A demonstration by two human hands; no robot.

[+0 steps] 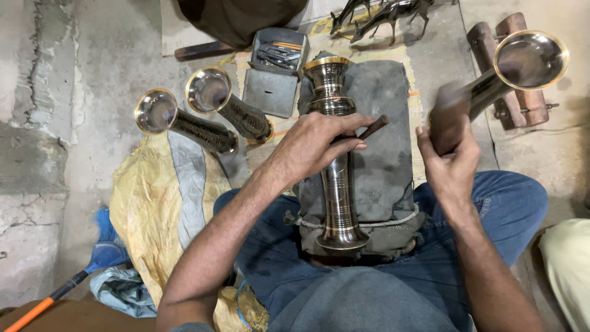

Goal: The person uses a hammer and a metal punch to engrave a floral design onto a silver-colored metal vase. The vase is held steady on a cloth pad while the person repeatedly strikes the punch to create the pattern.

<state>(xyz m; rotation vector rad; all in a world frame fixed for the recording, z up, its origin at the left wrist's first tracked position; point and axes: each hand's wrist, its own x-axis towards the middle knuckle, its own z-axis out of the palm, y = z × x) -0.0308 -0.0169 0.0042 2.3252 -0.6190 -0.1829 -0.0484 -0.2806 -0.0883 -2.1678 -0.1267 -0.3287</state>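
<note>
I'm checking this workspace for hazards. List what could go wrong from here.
1. The right hand holds a vase by its narrow end, flared mouth out in the air and blurred; it might slip or strike the wooden blocks.
2. The left hand pins a thin tool on the lap vase; the round vase could roll off the pad.

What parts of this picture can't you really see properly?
- Head view: the right hand and the vase it holds are smeared by motion blur, so its grip is unclear.
- The thin tool in the left hand is mostly hidden by fingers.
- The tools in the open metal box are too small to tell apart.
- The dark animal figures are cut off by the top edge.
</note>
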